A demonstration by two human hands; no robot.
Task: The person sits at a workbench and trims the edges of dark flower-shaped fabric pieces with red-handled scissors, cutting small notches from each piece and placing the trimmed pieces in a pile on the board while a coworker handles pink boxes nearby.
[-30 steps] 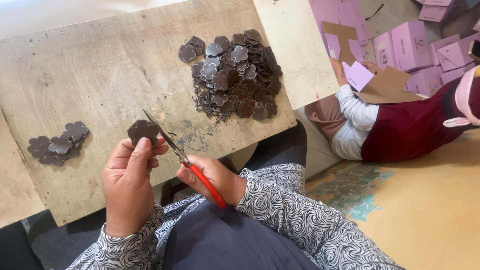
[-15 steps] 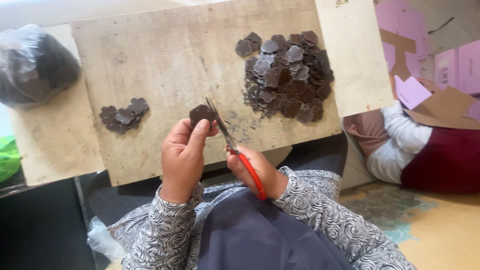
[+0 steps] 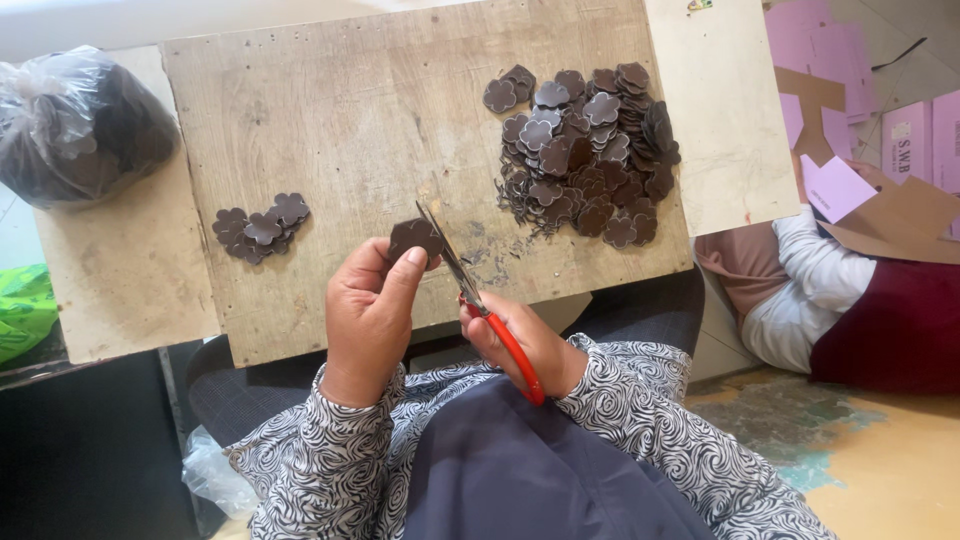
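left hand [image 3: 368, 318] had its grip clamped on a dark brown flower-shaped piece [image 3: 415, 238], thumb and fingertips pinching the lower edge, the piece held up just above the counter [image 3: 330, 110]. right hand [image 3: 520, 345] was closed round the red handles of the scissors [image 3: 470, 295]; the blades pointed up and away, lying right against the piece's right edge, tips just past it. couldn't tell whether the blades were parted or shut at that angle.

change against half a second before: hands and scissors sat in much the same pose, the piece was pinched the same way, blades on the same edge. mostly the view had shifted, so the trimming of that one piece read as ongoing, not finished.

outward from the grip: fine offcut slivers lay on the counter just beyond the blades. up and right of the grip, well apart, was the big heap of flower pieces [image 3: 585, 150]. left of the left hand, near, was a small cluster of the same pieces [image 3: 260, 228]. far left, a clear plastic bag [image 3: 80, 125] of dark material sat at the counter's corner. to the right, past the counter's edge, another person [image 3: 830, 290] in a white sleeve sat on the floor among pink cartons [image 3: 880, 110] and brown card.
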